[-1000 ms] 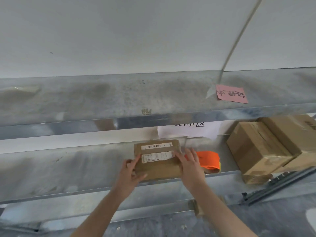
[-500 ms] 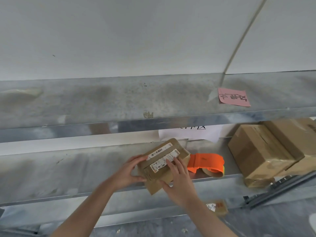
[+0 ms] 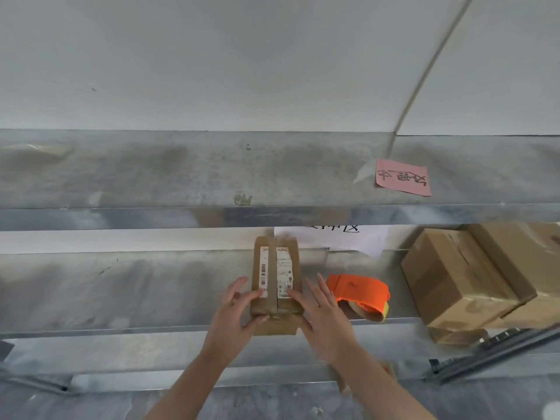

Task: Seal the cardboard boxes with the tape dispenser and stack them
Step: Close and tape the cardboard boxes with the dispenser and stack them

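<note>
**Head view.** The small cardboard box [image 3: 274, 307] is a flat, matt brown oblong. I see two white printed labels [image 3: 284, 272] on its top face, with a glossy strip of brown tape running lengthwise between them. It lies at the front edge of the lower shelf [image 3: 121, 286], long axis pointing to the wall, its near end projecting slightly past that edge.

Just to its right, also by the front edge, lies the tape dispenser [image 3: 357, 291], a smooth orange plastic body with a roll of brown tape under it. Two larger cardboard boxes [image 3: 454, 277], creased and taped, sit side by side toward the shelf's right end, well apart from the small one.

The lower shelf and the upper shelf [image 3: 181, 174] are both dull, mottled galvanised sheet metal. A pink handwritten note [image 3: 401, 177] lies on the upper one, and a white sheet [image 3: 330, 237] hangs on the plain white wall [image 3: 242, 56] behind.

The left hand [image 3: 239, 310] grasps the box's near left corner, fingers over the top and thumb against the front face. The right hand [image 3: 322, 310], motion-blurred, is released. Its fingers are straight and spread, and I can see only the forefinger touching the top by the right label.
</note>
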`<state>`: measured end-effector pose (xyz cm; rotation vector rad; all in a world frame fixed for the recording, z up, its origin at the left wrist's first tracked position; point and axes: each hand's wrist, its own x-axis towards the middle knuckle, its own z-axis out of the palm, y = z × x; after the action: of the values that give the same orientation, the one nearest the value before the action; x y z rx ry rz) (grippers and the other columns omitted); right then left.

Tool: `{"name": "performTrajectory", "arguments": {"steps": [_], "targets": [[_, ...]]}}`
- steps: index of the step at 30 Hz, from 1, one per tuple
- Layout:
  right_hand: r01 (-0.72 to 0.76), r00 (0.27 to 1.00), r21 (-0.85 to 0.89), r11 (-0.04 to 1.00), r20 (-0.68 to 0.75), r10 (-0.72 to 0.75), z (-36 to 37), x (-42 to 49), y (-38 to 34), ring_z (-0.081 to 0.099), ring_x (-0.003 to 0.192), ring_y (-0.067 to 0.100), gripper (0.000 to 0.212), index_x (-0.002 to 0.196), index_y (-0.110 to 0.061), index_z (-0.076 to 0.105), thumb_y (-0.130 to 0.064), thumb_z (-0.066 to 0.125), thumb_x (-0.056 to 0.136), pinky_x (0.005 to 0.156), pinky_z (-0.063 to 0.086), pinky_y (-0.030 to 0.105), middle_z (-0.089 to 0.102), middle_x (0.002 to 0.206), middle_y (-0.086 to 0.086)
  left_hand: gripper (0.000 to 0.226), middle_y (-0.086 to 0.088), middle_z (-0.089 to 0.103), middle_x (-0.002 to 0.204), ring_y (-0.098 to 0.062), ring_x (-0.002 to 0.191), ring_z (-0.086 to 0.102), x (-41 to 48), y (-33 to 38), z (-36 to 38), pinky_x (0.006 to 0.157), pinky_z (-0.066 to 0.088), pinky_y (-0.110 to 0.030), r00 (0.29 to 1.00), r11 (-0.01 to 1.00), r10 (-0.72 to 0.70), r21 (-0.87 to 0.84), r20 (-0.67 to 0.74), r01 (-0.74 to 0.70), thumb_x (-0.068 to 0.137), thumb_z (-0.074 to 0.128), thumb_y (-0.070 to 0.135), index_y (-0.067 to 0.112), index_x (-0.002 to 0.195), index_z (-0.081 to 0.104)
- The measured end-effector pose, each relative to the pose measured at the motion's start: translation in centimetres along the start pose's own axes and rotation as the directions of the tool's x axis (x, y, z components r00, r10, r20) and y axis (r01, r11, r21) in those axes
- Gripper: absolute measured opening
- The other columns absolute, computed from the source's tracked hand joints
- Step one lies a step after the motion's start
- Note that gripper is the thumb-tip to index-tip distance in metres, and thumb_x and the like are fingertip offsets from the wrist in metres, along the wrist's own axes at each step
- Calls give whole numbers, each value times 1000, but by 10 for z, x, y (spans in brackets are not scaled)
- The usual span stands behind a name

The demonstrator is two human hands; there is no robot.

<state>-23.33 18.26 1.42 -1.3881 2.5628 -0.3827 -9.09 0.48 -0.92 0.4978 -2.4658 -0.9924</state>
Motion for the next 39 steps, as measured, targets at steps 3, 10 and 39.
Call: {"name": "performTrajectory", "arguments": {"steps": [3, 10, 39], "targets": [[60, 998, 3, 998, -28, -60, -10, -1, 23, -18, 148, 20, 59, 149, -49, 12, -50, 41, 97, 123, 8, 46, 4, 163, -4, 63, 17, 26, 150, 0, 135, 28, 16, 6, -2, 112, 32, -24, 996, 999, 11, 30, 93, -14, 82, 74, 26, 30, 137, 45], [-300, 945, 1, 954, 135, 297, -46, -2, 128, -1, 150, 28, 98, 151, -39, 12, -61, 66, 73, 115, 22, 55, 3, 162, -3, 61, 34, 27, 143, 9, 136, 27, 18, 15, 6, 110, 26, -15, 988, 998, -58, 34, 143, 54, 84, 71, 24, 35, 137, 42], [-134, 973, 375, 917, -123, 193, -77, -67, 157, 57, 98, 13, 72, 119, -54, 54, -18, 76, 60, 86, 43, 21, 49, 116, -8, 93, 24, 14, 151, 5, 140, 8, 14, 32, 1, 117, 15, -26, 960, 935, -56, 352, 275, -47, 77, 11, 85, 28, 149, 28]]}}
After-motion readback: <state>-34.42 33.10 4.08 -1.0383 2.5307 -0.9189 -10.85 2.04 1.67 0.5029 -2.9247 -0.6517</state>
